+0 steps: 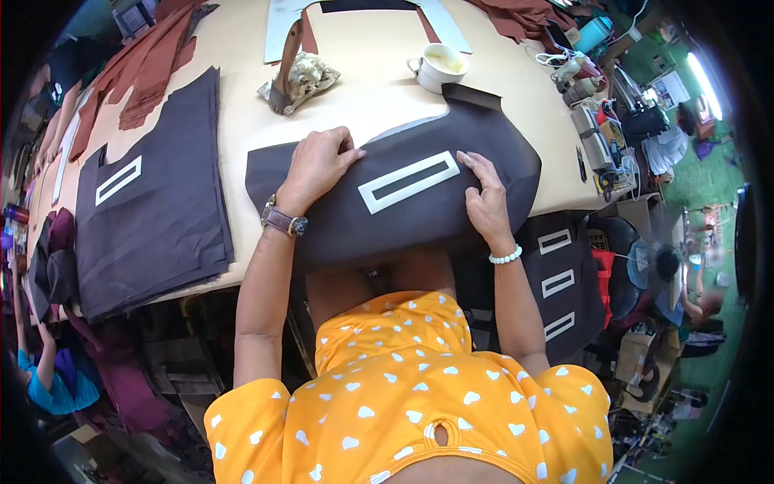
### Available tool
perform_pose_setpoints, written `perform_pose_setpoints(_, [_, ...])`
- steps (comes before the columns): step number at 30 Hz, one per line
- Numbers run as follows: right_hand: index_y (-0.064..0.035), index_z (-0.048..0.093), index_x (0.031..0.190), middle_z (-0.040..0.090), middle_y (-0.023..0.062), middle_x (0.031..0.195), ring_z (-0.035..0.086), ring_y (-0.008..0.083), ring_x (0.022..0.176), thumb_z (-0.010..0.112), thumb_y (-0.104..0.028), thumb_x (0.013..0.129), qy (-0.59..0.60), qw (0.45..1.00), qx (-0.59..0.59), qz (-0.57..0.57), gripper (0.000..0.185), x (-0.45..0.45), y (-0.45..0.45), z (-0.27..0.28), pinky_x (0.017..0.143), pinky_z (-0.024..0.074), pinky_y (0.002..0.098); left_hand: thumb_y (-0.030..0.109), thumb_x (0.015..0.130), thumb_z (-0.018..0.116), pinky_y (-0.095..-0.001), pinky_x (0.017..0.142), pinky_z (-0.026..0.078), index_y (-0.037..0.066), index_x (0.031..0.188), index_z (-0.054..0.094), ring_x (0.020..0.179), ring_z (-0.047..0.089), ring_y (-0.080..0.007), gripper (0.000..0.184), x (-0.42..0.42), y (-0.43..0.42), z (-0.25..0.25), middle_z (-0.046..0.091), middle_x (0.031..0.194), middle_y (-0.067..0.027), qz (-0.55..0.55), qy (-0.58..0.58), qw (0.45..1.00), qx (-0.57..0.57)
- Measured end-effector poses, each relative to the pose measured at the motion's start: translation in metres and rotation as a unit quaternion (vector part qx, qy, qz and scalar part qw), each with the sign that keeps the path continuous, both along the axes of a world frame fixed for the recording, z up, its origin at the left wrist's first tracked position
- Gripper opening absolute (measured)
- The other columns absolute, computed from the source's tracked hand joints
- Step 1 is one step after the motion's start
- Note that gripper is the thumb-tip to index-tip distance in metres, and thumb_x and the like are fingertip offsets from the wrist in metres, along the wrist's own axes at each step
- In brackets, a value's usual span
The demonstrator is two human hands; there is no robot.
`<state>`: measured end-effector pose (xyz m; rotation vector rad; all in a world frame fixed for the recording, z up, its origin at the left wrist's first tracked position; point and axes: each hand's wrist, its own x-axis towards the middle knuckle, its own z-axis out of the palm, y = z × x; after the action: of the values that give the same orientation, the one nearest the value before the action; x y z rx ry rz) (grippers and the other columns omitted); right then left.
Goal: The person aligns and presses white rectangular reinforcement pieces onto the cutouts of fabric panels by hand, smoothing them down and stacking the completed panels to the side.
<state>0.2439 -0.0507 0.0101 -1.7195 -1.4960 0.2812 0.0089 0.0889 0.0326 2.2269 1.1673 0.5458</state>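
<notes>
A dark fabric piece (pixel 339 234) lies in front of me, its near side draping over the table edge. On it sits a white rectangular frame-shaped patch (pixel 409 182), tilted up to the right. My left hand (pixel 321 164) is closed at the fabric's far edge, thumb and fingertips pinched together on the cloth left of the patch. At the patch's right end, my right hand (pixel 487 198) rests with thumb and forefinger apart, the forefinger tip close to the patch's corner. The fabric's far right part is folded up.
A stack of dark fabric pieces (pixel 153 210) with another white patch lies left. Beyond are a wooden-handled tool (pixel 284 77) on a pale lump in plastic, and a white cup (pixel 443 68) of pale paste. Patched dark fabric (pixel 560 274) hangs right. Rust-coloured cloth (pixel 149 60) lies far left.
</notes>
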Motion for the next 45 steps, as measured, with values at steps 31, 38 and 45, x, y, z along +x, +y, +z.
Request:
perform_pose_setpoints(31, [0.0074,0.045,0.123,0.035,0.0131,0.133,0.039,0.0292,0.116,0.050,-0.016,0.083,-0.617,0.764,-0.186,-0.038,0.047,-0.016,0.016,0.001,0.095,0.0298,0.0388,0.023,0.077,0.066,-0.0375,0.061,0.046,0.004,0.079,0.062,0.066,0.060,-0.0284,0.019,0.008,0.014,-0.033,0.062,0.071,-0.0143,0.009,-0.035,0.994,0.104])
perform_pose_setpoints(38, [-0.0158,0.034,0.136,0.032,0.0103,0.137,0.038,0.0306,0.116,0.049,-0.013,0.083,-0.641,0.741,-0.200,-0.028,0.055,0.006,0.027,-0.001,0.098,0.0279,0.0420,0.016,0.074,0.067,-0.0383,0.082,0.043,0.002,0.098,0.059,0.098,0.054,-0.0310,0.028,-0.030,-0.020,-0.008,0.057,0.106,-0.0148,0.035,0.099,0.969,0.223])
perform_pose_setpoints(45, [-0.0187,0.026,0.140,0.030,0.0104,0.139,0.037,0.0315,0.117,0.049,-0.012,0.083,-0.655,0.733,-0.182,0.017,0.062,0.015,0.022,0.001,0.101,0.0262,0.0439,0.015,0.076,0.066,-0.0404,0.093,0.038,0.000,0.108,0.056,0.110,0.048,-0.0350,0.037,-0.073,-0.073,-0.017,0.051,0.118,-0.0198,0.201,0.025,0.958,0.202])
